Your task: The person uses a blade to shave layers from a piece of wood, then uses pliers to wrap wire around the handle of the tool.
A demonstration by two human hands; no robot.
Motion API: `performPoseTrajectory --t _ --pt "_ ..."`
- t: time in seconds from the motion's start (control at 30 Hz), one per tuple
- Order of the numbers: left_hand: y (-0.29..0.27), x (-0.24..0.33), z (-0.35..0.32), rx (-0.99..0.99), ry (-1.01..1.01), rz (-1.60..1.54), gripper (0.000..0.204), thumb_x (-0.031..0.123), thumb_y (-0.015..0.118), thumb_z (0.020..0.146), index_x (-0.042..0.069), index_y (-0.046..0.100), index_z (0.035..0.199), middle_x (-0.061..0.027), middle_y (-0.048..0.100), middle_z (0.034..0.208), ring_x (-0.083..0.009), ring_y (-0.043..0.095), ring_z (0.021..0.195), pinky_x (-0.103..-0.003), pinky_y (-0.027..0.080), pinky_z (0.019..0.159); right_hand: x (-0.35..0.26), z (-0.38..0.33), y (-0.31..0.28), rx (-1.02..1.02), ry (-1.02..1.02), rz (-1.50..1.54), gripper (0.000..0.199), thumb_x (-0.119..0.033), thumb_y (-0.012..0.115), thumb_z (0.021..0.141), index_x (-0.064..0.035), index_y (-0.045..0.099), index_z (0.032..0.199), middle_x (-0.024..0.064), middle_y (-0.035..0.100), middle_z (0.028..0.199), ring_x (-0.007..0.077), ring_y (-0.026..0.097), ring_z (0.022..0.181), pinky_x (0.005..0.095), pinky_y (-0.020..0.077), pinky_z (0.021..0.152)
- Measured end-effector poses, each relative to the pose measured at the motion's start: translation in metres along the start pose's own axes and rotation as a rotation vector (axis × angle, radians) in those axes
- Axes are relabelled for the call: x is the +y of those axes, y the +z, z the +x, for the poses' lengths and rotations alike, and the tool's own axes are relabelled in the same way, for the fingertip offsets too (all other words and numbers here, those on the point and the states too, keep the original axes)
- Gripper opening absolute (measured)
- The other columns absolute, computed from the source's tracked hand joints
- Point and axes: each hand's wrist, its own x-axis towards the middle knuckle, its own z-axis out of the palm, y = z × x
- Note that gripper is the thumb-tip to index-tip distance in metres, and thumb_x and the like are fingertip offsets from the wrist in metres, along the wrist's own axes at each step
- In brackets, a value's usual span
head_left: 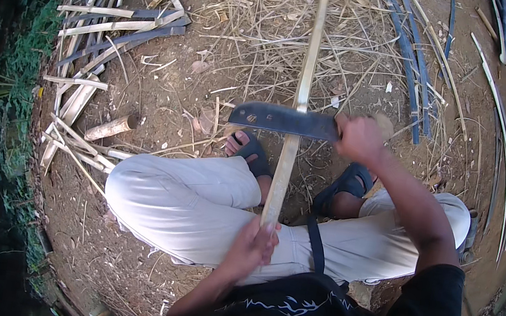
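Observation:
A long pale bamboo strip (284, 169) runs away from my lap across the ground ahead. My left hand (251, 247) is closed around its near end, close to my body. In my right hand (359, 138) is the handle of a machete, with the fingers wrapped round it. The machete's dark, broad blade (281, 120) points left and lies crosswise over the strip, apparently touching it. Most of the handle is hidden by my fingers.
Split bamboo pieces (112, 26) are heaped at the left. A short cut log (111, 128) lies near my left knee. Thin shavings (257, 41) cover the ground ahead. Dark bamboo strips (410, 57) and long pale strips lie at the right. Green plants (26, 59) border the left side.

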Motion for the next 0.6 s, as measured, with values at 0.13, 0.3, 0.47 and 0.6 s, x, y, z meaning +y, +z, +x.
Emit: performPoseTrajectory --t 0.13,0.3,0.47,0.6 --pt "-0.004 0.010 0.002 -0.033 -0.062 -0.072 0.027 0.033 0.043 0.107 0.007 0.044 0.113 0.0021 0.038 0.073 -0.0054 0.031 0.050 -0.022 0.031 0.044 -0.025 -0.019 0.001 0.073 -0.136 0.141 0.031 -0.025 0.077 0.068 -0.0055 0.057 0.082 0.0144 0.066 0.076 0.0336 0.069 0.070 0.0437 0.0545 0.062" --pt "0.007 0.010 0.002 -0.035 -0.041 -0.056 0.026 0.032 0.043 0.107 0.007 0.044 0.113 0.0016 0.038 0.074 -0.0056 0.031 0.052 -0.022 0.031 0.045 0.001 -0.012 0.005 0.005 -0.138 0.000 0.032 -0.026 0.076 0.066 -0.0063 0.056 0.083 0.0147 0.065 0.074 0.0334 0.068 0.070 0.0432 0.0551 0.064" --pt "0.003 0.014 -0.006 -0.013 -0.072 -0.065 0.025 0.031 0.042 0.107 0.007 0.044 0.114 0.0014 0.038 0.074 -0.0057 0.032 0.052 -0.022 0.031 0.046 -0.028 -0.026 0.005 0.141 -0.339 0.076 0.028 -0.023 0.072 0.070 -0.0048 0.058 0.086 0.0171 0.067 0.074 0.0344 0.069 0.068 0.0434 0.0560 0.063" --pt "0.006 0.003 -0.003 -0.033 -0.015 -0.036 0.024 0.029 0.043 0.107 0.006 0.044 0.115 0.0015 0.039 0.075 -0.0052 0.031 0.053 -0.022 0.031 0.046 0.008 -0.003 0.010 0.131 -0.194 0.052 0.027 -0.017 0.072 0.064 -0.0051 0.058 0.084 0.0150 0.065 0.074 0.0330 0.068 0.070 0.0434 0.0555 0.064"
